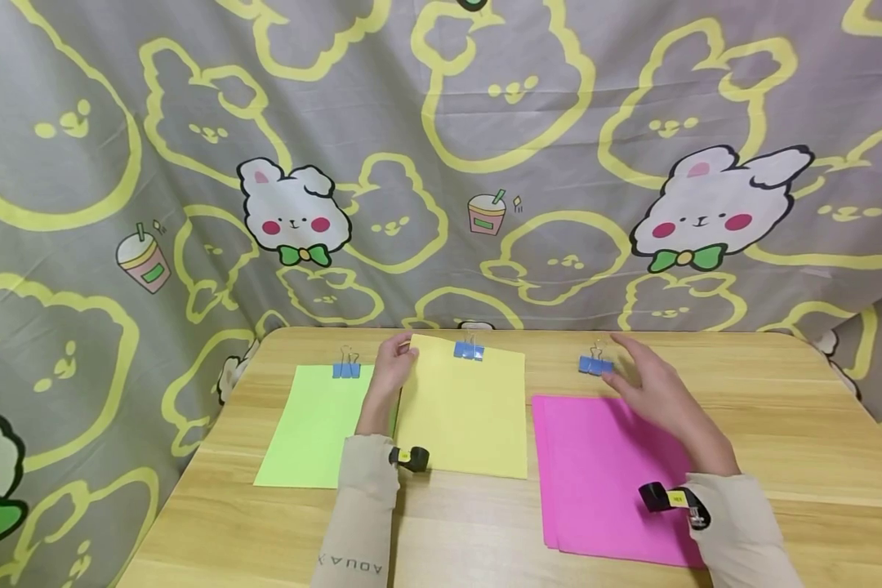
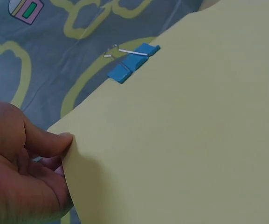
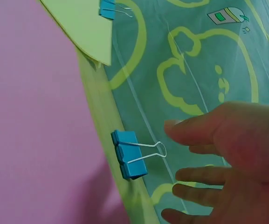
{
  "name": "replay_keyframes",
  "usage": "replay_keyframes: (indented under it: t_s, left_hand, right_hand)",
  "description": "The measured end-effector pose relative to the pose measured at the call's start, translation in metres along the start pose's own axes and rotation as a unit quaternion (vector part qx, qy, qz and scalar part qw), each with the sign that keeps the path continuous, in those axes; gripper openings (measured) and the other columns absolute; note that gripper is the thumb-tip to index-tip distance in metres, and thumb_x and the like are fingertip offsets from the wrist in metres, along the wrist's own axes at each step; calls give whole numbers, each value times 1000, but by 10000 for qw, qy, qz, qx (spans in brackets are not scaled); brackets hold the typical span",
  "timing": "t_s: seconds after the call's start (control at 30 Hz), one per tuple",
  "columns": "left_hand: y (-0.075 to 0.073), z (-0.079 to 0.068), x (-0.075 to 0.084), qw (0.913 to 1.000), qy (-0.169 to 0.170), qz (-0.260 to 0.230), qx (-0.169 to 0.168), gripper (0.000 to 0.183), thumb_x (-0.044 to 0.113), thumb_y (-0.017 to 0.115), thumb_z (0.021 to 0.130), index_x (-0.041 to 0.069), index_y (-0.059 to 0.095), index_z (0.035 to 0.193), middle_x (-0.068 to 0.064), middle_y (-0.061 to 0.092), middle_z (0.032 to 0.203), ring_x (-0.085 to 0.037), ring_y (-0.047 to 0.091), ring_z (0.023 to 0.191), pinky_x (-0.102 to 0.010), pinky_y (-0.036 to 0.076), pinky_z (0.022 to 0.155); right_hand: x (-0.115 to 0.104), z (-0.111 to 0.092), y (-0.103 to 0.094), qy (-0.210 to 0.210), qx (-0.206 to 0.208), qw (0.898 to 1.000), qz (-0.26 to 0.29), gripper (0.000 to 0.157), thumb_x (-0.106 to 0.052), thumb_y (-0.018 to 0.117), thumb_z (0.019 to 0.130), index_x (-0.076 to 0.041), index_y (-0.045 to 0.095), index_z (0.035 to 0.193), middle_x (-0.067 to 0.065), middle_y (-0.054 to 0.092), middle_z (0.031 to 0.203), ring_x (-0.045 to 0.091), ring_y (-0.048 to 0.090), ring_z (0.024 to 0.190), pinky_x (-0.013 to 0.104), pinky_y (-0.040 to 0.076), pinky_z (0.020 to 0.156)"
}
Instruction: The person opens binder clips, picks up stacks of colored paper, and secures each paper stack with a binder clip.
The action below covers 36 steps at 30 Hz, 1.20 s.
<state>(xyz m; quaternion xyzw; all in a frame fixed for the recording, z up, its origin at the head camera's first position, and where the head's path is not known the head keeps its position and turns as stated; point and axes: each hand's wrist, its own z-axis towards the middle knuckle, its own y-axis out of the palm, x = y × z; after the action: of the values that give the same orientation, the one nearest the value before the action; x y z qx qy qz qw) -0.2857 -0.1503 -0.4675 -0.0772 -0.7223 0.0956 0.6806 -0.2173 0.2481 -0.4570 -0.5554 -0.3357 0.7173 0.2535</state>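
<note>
Yellow paper lies in the middle with a blue binder clip on its far edge. My left hand pinches the paper's far left corner between thumb and fingers, as the left wrist view shows up close. To the right, a loose blue binder clip stands on the table beyond a stack of pink paper. My right hand is spread beside that loose clip. In the right wrist view, the fingers are apart from the clip's wire handles, holding nothing.
Green paper with a blue binder clip on its far edge lies at the left, partly behind the left arm. The wooden table ends at a patterned grey curtain along the back.
</note>
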Motion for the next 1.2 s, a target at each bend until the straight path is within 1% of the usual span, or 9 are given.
replay_keyframes:
  t_s: [0.1, 0.2, 0.3, 0.37, 0.47, 0.7, 0.93, 1.1, 1.2]
  left_hand:
    - [0, 0, -1, 9999, -24, -50, 89, 44, -6, 49, 102, -11, 47, 145, -13, 59, 99, -18, 54, 83, -24, 48, 73]
    - [0, 0, -1, 9999, 105, -33, 98, 39, -7, 49, 102, -8, 54, 141, 0, 40, 76, -10, 35, 62, -20, 31, 56]
    - [1, 0, 1, 9994, 312, 98, 139, 36, -6, 48, 102, -5, 57, 137, -9, 53, 85, -14, 46, 71, -24, 39, 65]
    - [3, -1, 3, 9988, 407, 195, 191, 35, -6, 49, 102, -4, 58, 136, -20, 61, 108, -23, 57, 92, -31, 48, 81]
    - [5, -4, 9, 9977, 521, 379, 193, 36, -4, 51, 102, -3, 57, 137, -27, 57, 136, -37, 55, 123, -47, 47, 105]
    - [15, -12, 25, 9932, 975, 635, -81, 31, -6, 54, 99, -9, 60, 129, -30, 55, 137, -47, 51, 128, -53, 43, 109]
    - [46, -25, 40, 9776, 1501, 1022, -1062, 28, -6, 56, 100, -8, 63, 127, -25, 63, 127, -37, 61, 118, -44, 52, 101]
    - [82, -39, 48, 9489, 1684, 1567, -2159, 29, 1, 58, 102, -4, 63, 129, -22, 64, 129, -36, 61, 120, -46, 50, 103]
    - [100, -48, 50, 9316, 1676, 1900, -2608, 30, 5, 60, 102, -1, 64, 131, -17, 65, 132, -33, 58, 124, -46, 48, 105]
  right_hand:
    - [2, 1, 1, 15, -27, 10000, 20, 72, -19, 67, 101, 3, 29, 157, 36, 32, 155, 60, 29, 139, 74, 27, 108]
    - [4, 4, 6, -131, 2, 9999, 8, 71, -16, 68, 99, 4, 31, 156, 35, 34, 155, 59, 31, 139, 73, 28, 109]
    - [4, 7, 10, -290, -9, 9996, -72, 71, -11, 70, 97, 7, 33, 154, 36, 29, 157, 59, 28, 141, 73, 27, 110]
    - [5, 8, 12, -352, -65, 9993, -144, 71, -9, 70, 96, 10, 32, 153, 37, 23, 159, 60, 25, 142, 74, 25, 110]
    - [6, 10, 14, -372, -203, 9988, -250, 73, -8, 69, 96, 13, 30, 153, 38, 16, 161, 61, 22, 142, 74, 23, 110]
    - [4, 10, 17, -269, -378, 9982, -371, 66, -7, 67, 97, 17, 34, 149, 40, 27, 156, 59, 29, 140, 70, 26, 113]
    - [5, 16, 22, -558, -251, 9972, -440, 66, -6, 69, 95, 15, 38, 149, 39, 28, 156, 59, 31, 139, 70, 29, 111]
    - [4, 24, 26, -695, -396, 9956, -479, 61, -3, 65, 98, 19, 37, 147, 38, 26, 157, 57, 30, 141, 67, 29, 112]
    - [1, 26, 27, -715, -336, 9955, -524, 53, -1, 62, 98, 20, 42, 143, 38, 33, 153, 56, 35, 139, 66, 32, 112]
